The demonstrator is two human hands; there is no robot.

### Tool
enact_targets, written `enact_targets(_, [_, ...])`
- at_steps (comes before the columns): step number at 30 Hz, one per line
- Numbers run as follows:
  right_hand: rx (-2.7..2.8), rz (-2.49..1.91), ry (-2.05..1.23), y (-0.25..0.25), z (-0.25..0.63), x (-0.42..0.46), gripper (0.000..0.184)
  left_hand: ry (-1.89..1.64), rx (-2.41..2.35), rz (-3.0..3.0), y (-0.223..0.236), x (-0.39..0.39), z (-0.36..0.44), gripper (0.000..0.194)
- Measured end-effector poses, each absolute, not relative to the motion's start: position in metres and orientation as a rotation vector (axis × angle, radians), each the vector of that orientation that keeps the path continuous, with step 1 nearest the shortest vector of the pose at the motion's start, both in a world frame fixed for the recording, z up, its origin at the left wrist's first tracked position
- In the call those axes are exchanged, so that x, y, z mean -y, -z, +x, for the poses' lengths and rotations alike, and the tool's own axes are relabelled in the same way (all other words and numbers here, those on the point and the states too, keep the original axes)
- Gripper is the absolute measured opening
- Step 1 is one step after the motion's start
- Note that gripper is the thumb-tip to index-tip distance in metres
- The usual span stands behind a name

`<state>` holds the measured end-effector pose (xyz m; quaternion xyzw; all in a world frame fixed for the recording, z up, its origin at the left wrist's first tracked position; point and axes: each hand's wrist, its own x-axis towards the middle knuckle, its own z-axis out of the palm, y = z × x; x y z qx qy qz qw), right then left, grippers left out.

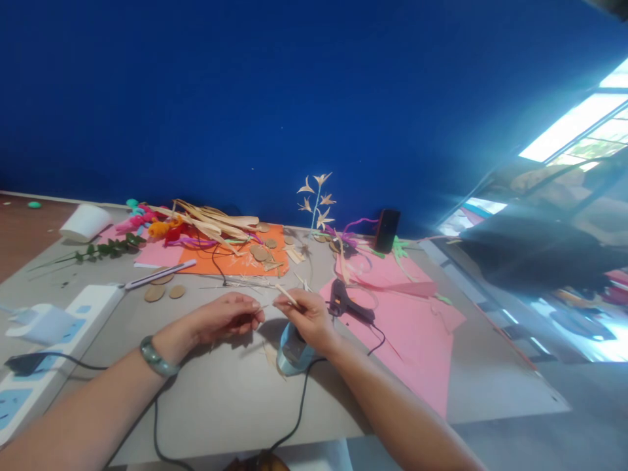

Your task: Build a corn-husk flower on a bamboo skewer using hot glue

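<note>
Left hand [230, 316] pinches a thin strand [265, 306], right hand [311, 318] a pale stick [288, 297], between side edges of the surface [216, 405], both seemingly light, fragile, best pinched near tips.

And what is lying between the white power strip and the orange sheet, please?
In the head view, a slim pale tool lies there, overlapping one tan disc; two more round discs lie nearer the camera.

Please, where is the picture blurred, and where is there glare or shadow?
Head view: glare spreads from the window, upper right; head view: the dark shape beneath it is blurred; head view: soft shadow falls on the table near the left hand.
</note>
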<state>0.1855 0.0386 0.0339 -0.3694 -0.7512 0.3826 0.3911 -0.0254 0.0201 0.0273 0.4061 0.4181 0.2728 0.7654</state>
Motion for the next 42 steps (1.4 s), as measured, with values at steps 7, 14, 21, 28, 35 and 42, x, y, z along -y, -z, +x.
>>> enact_targets(7, [1.895, -0.923, -0.99, -0.035, 0.185, -0.036, 0.016, -0.651, -0.911, 0.897, -0.028, -0.019, -0.026, 0.027])
enact_targets(14, [1.751, -1.04, -1.015, -0.024, 0.184, -0.038, 0.022, -0.738, -0.929, 0.979, -0.028, -0.021, -0.023, 0.031])
enact_targets(21, [1.757, -1.061, -0.87, -0.028, 0.187, -0.043, 0.014, -0.859, -1.055, 1.048, -0.016, -0.024, -0.023, 0.031])
enact_targets(28, [2.182, -0.985, -0.84, -0.03, 0.181, -0.033, 0.012, -0.965, -1.127, 1.06, -0.021, -0.02, -0.011, 0.025])
enact_targets(35, [2.121, -1.032, -0.932, -0.028, 0.174, -0.027, 0.024, -0.988, -1.087, 1.189, -0.008, -0.021, -0.009, 0.023])
enact_targets(42, [1.967, -1.044, -1.159, -0.028, 0.173, -0.029, 0.03, -1.011, -1.062, 1.274, -0.009, -0.019, -0.009, 0.023])
